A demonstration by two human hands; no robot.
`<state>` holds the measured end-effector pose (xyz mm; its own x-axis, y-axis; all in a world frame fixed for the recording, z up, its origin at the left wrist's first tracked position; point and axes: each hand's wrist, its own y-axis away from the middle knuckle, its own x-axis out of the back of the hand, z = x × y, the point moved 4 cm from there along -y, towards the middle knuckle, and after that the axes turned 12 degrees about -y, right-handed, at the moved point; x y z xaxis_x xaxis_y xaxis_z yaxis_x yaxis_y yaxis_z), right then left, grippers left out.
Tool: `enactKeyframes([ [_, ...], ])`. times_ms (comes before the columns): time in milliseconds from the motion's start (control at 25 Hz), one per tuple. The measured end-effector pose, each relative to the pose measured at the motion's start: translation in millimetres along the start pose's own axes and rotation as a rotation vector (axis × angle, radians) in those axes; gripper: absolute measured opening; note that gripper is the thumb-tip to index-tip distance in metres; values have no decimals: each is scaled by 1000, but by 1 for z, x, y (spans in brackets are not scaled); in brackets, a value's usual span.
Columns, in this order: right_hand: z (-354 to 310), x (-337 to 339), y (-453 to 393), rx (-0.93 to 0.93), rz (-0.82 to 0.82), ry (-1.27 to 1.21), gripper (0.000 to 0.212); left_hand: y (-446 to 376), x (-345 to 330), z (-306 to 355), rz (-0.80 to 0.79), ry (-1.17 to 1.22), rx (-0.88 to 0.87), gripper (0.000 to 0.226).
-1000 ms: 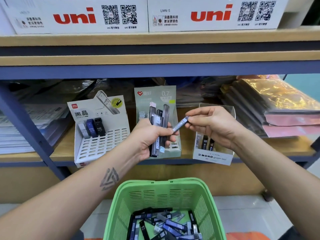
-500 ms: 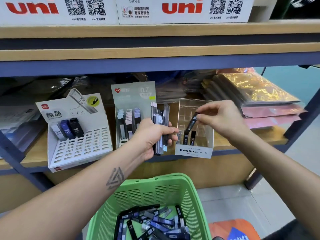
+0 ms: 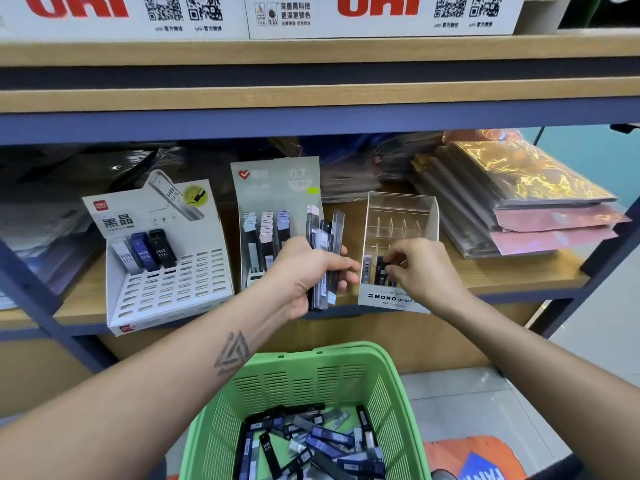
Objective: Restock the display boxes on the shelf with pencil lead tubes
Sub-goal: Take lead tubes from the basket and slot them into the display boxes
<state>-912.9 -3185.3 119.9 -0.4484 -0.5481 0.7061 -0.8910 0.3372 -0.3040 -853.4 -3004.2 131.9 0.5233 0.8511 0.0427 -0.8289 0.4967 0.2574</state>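
My left hand point(image 3: 308, 271) grips a bundle of several pencil lead tubes point(image 3: 325, 251), upright, in front of the grey 0.7 display box point(image 3: 277, 188). My right hand point(image 3: 420, 268) reaches into the front row of the clear MONO display box point(image 3: 398, 209) and pinches a dark lead tube point(image 3: 381, 270) standing there beside other tubes. At the left, the white display box point(image 3: 166, 285) holds three tubes in its back row. Below, a green basket point(image 3: 311, 379) holds several loose lead tubes point(image 3: 311, 441).
The wooden shelf point(image 3: 519, 275) also carries stacked plastic-wrapped folders point(image 3: 512, 199) at the right and paper stacks at the left. White uni cartons point(image 3: 377, 12) sit on the shelf above. Blue metal uprights frame the shelf. An orange item point(image 3: 474, 459) lies on the floor.
My right hand has taken one tube from the bundle, carried it right and lowered it into the front of the MONO box. The view has shifted right; my left hand still holds the bundle.
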Motion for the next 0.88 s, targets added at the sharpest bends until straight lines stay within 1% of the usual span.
enactKeyframes([
  [240,1,-5,1,11,6,26,16,2,-2,-2,-28,-13,8,19],
  [400,-5,4,-2,-5,57,39,18,4,-3,-3,-76,14,34,21],
  [440,-10,7,-4,-18,61,-56,17,4,-4,-4,-97,25,43,21],
  [480,-15,8,-6,-64,44,-246,14,6,-5,-3,-120,35,51,19],
  [560,-27,3,-7,-194,-59,-702,9,8,-8,-3,-170,42,61,16],
  [600,-33,-1,-7,-229,-110,-837,12,9,-9,-3,-189,36,63,15],
  [680,-40,-9,-8,-267,-150,-947,12,12,-10,-4,-218,29,77,11],
  [760,-43,-12,-10,-327,-130,-1028,5,14,-9,-3,-244,58,102,7],
  [880,-44,-11,-14,-412,-88,-1129,8,16,0,-3,-230,115,135,15],
])
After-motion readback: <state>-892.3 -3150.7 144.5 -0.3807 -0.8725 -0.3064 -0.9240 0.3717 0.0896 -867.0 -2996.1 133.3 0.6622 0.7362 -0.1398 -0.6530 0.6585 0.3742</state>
